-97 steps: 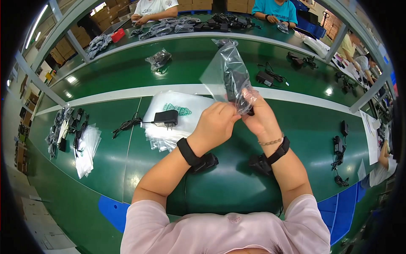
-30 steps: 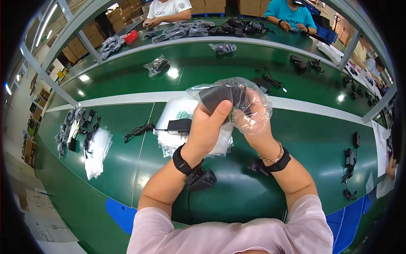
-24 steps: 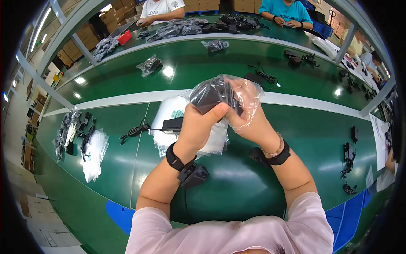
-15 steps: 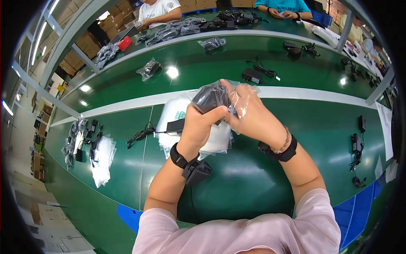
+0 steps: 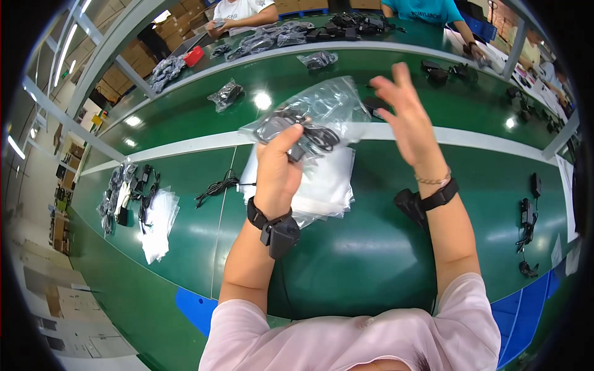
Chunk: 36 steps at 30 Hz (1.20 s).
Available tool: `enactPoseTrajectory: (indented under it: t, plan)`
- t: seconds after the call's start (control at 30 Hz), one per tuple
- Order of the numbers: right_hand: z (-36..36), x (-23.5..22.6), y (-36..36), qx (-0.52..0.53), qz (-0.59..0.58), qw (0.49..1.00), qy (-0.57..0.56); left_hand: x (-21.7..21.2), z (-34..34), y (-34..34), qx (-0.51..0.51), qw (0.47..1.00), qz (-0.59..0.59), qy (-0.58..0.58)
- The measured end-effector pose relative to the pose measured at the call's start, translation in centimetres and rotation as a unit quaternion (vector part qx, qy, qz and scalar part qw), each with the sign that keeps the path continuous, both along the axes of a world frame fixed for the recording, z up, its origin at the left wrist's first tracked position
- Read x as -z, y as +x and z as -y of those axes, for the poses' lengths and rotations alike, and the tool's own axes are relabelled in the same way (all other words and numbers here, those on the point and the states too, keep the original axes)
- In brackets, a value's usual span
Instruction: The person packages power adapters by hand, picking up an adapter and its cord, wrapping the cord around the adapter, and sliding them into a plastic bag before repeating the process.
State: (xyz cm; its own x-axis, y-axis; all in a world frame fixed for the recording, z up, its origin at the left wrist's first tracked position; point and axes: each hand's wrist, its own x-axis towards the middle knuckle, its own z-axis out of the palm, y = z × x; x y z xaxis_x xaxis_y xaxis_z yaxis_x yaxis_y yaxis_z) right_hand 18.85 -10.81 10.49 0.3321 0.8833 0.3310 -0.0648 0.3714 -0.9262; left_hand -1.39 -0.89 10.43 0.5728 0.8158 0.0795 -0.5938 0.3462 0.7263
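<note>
My left hand [image 5: 277, 170] grips a clear plastic bag [image 5: 322, 111] that holds a black power adapter with its coiled cable [image 5: 296, 131], raised above the green table. My right hand [image 5: 405, 120] is lifted beside the bag with its fingers spread and holds nothing. Under both hands lies a stack of empty clear bags [image 5: 322, 185]. A loose black cable [image 5: 218, 185] lies on the table just left of that stack. Both wrists carry black bands.
Bagged adapters and flat bags [image 5: 139, 207] lie at the table's left end. Loose black adapters [image 5: 529, 210] sit at the right. Filled bags [image 5: 226, 94] ride the green belt beyond the white strip. Two other people work at the far side.
My right hand has let go of the bag and drawn away to the right, fingers spread. My left hand alone now holds the bagged adapter.
</note>
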Motion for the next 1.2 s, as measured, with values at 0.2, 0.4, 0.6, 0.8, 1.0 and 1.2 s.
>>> enactPoseTrajectory:
  t: [0.2, 0.4, 0.6, 0.8, 1.0, 1.2]
  plan:
    - [-0.3, 3.9, -4.3, -0.199, -0.206, 0.957, -0.045, 0.5, 1.9, 0.9, -0.068, 0.994, 0.068, 0.058]
    - [0.1, 1.6, -6.6, -0.117, -0.322, 0.937, -0.062, 1.9, 3.9, 2.2, -0.037, 0.99, 0.037, 0.134]
    - [1.9, 0.6, -5.5, 0.106, 0.095, 0.989, 0.042, 0.3, 2.2, 1.1, 0.057, 0.985, -0.091, 0.138]
    - [1.4, 0.7, -5.6, 0.079, 0.21, 0.974, -0.038, 1.7, 1.6, 1.6, -0.007, 0.968, -0.122, 0.22]
    - [0.7, -0.1, -6.2, -0.099, -0.268, 0.952, -0.112, 2.0, 1.7, 1.5, -0.081, 0.947, -0.085, 0.298]
    - [0.6, 0.7, -4.8, -0.14, -0.366, 0.906, -0.16, 2.0, 2.0, 1.7, -0.004, 0.984, -0.026, 0.178]
